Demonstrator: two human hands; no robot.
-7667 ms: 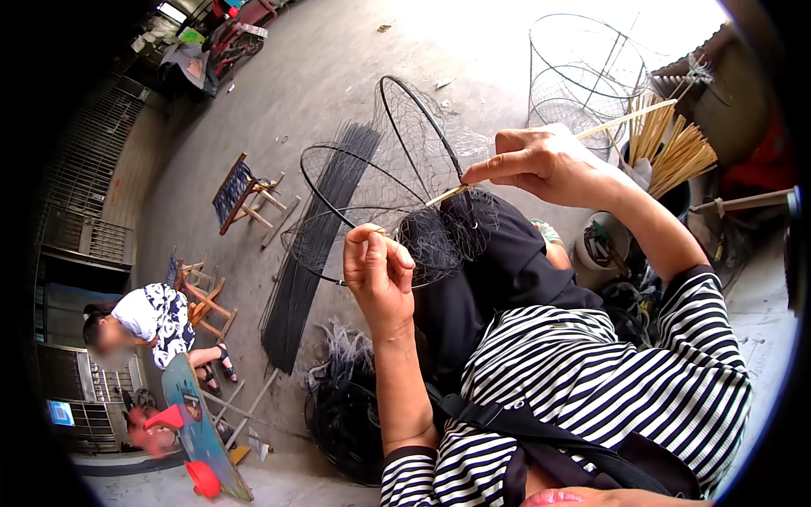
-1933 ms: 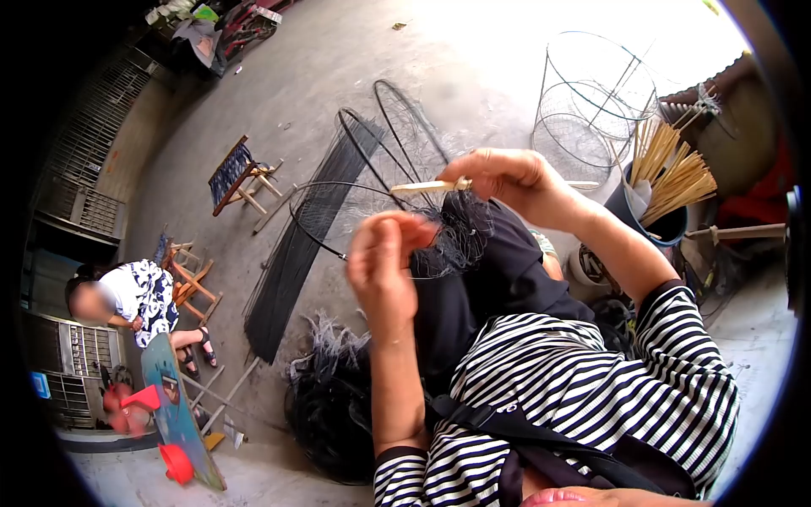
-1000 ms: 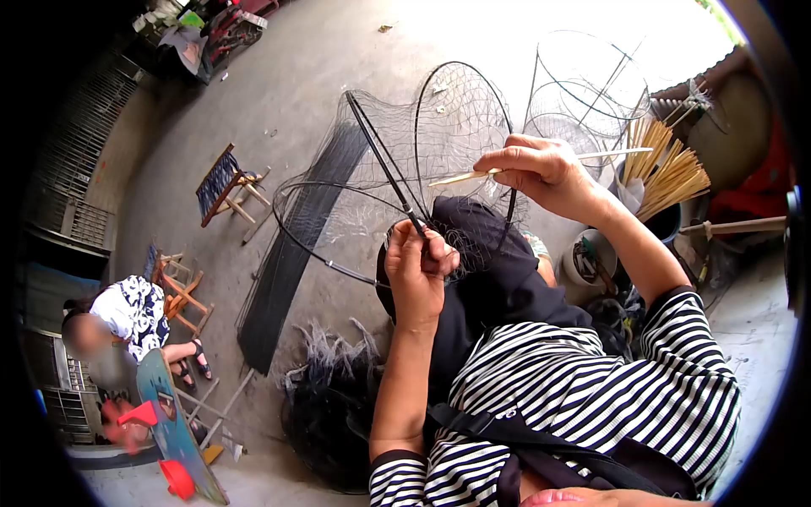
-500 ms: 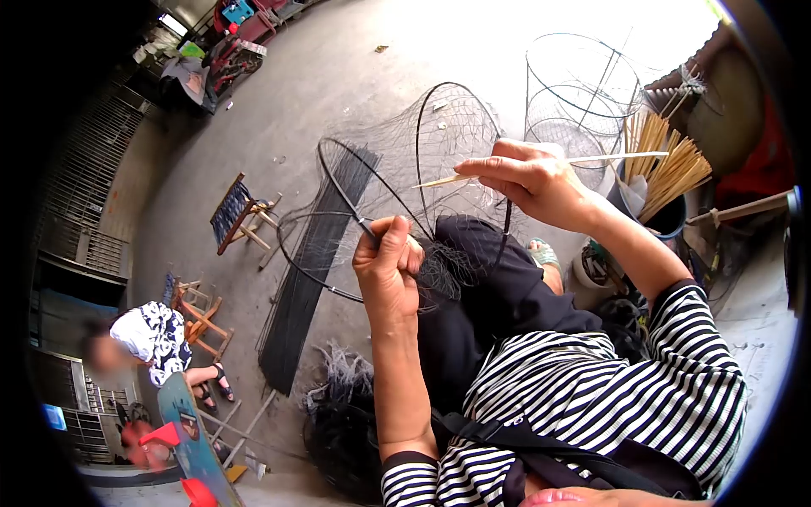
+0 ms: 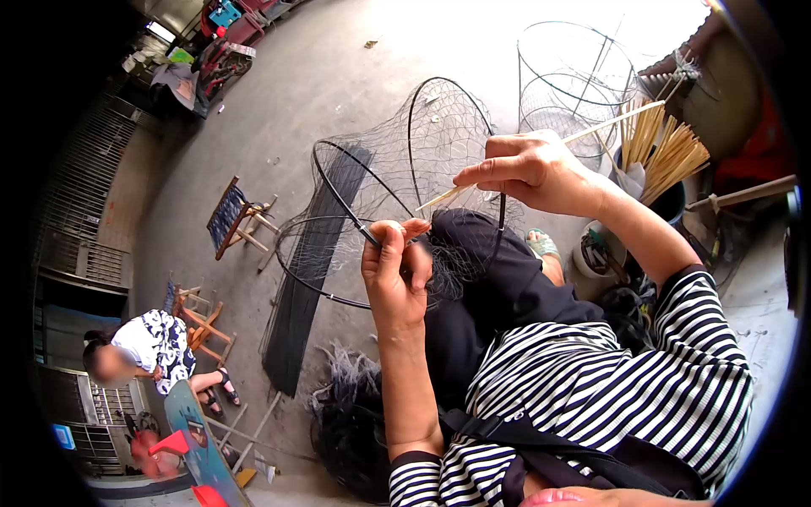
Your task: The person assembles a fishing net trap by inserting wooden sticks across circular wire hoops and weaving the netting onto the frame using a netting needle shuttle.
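Since the last frame, the stick has tilted: its far end has risen, while its pointed end has dropped closer to the left hand. Its point now lies just beside that hand's fingertips, apart from them as far as the view shows.

The net spreads from the lap out over the floor, strung on thin black hoops and bunched dark at the knees. It looks feather-light and limp, likely to snag on a fingertip or a rough edge; the hoop by the left hand seems springy but firm enough to bear a pinch, so its rim is a better hold than the mesh (which would probably just sag). The stick looks stiff, dry and light, best gripped along its middle, with its slim point perhaps the weak part.

The left hand is partly closed, thumb against the hoop's rim and forefinger reaching toward the stick's point; the other fingers curl loosely, somewhat blurred. The right hand pinches the stick along its length, forefinger stretched out toward the net; its thumb is hard to make out. Beyond it, more sticks stand in a bucket.
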